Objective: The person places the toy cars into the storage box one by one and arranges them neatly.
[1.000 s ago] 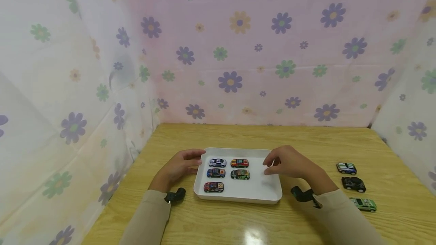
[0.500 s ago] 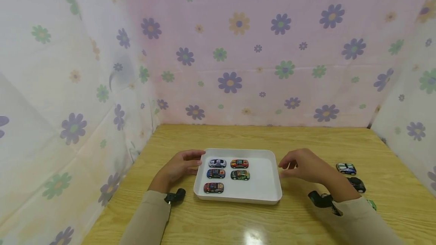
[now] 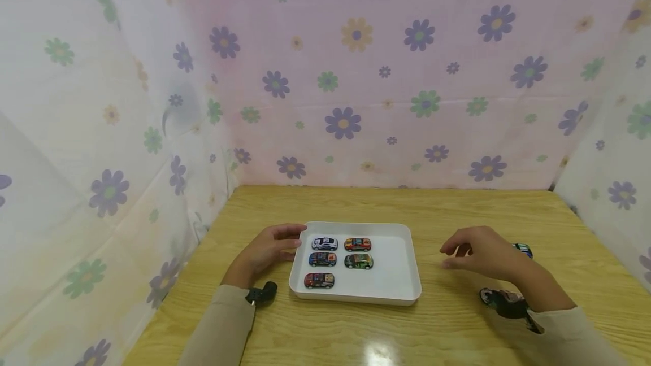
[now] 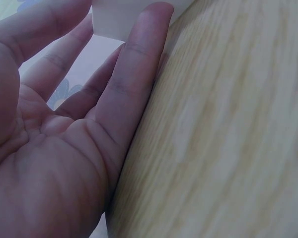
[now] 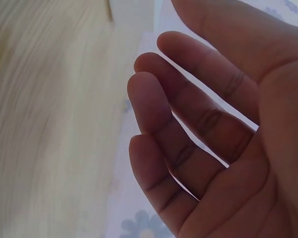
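Note:
A shallow white tray (image 3: 389, 275) lies on the wooden table. Inside it on the left are a white toy car (image 3: 324, 243), a blue one (image 3: 322, 259) and a dark red one (image 3: 319, 280). A red-and-yellow toy car (image 3: 357, 244) and a green toy car (image 3: 358, 261) form a second column. My left hand (image 3: 269, 250) rests at the tray's left side, fingers extended along its wall (image 4: 111, 20). To the right of the tray, over the table, hovers my right hand (image 3: 480, 253). Its fingers (image 5: 149, 99) are loosely bent, with nothing in them.
Beyond the right hand, part of a blue-and-green toy car (image 3: 523, 249) shows on the table (image 3: 407, 202); the right arm hides what lies nearer. Flowered cloth (image 3: 386, 100) stands behind the table and along both sides.
My right hand has moved from above the tray's right side out to the right, over the table. Its arm now covers the black and the light green cars. The left hand stays put.

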A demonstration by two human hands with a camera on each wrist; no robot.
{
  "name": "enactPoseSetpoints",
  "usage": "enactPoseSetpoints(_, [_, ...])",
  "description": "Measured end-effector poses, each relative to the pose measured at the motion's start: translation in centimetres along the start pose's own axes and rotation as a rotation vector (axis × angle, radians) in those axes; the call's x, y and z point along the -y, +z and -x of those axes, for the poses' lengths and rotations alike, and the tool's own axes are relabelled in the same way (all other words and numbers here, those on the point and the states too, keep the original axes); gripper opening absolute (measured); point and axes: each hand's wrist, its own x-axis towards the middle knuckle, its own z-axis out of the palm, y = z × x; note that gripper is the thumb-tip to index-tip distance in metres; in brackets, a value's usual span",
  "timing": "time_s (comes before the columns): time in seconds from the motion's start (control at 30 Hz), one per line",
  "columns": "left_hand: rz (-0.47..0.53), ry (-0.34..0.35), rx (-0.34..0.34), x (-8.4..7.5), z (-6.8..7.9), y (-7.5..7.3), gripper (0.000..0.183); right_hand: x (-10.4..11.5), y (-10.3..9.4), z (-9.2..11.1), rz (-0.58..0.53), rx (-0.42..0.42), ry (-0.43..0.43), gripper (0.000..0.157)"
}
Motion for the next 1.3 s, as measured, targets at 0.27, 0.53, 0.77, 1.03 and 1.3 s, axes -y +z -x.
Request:
enactPoseSetpoints(0.27, [-0.004, -0.006, -0.028, -0.6, 0.1, 0.1, 0.048, -1.5, -0.7, 2.2, -0.018, 0.001, 0.008, 0.030])
enactPoseSetpoints(0.53, [-0.010, 0.008, -0.008, -0.5, -0.4, 0.3, 0.048, -3.8, -1.4, 5.3, -0.108, 0.060, -0.009, 0.027])
enactPoseSetpoints(0.77, [-0.018, -0.004, -0.026, -0.3, -0.3, 0.3, 0.045, -5.5, -1.4, 7.2, -0.110, 0.067, -0.036, 0.032])
enactPoseSetpoints(1.03, [-0.007, -0.007, -0.031, 0.1, -0.1, 0.1, 0.046, -6.1, -1.6, 8.1, -0.098, 0.113, 0.018, 0.032])
enactPoseSetpoints(1.3, [-0.003, -0.007, -0.036, 0.2, -0.1, 0.1, 0.046, -6.6, -1.4, 8.5, -0.122, 0.137, -0.014, 0.028])
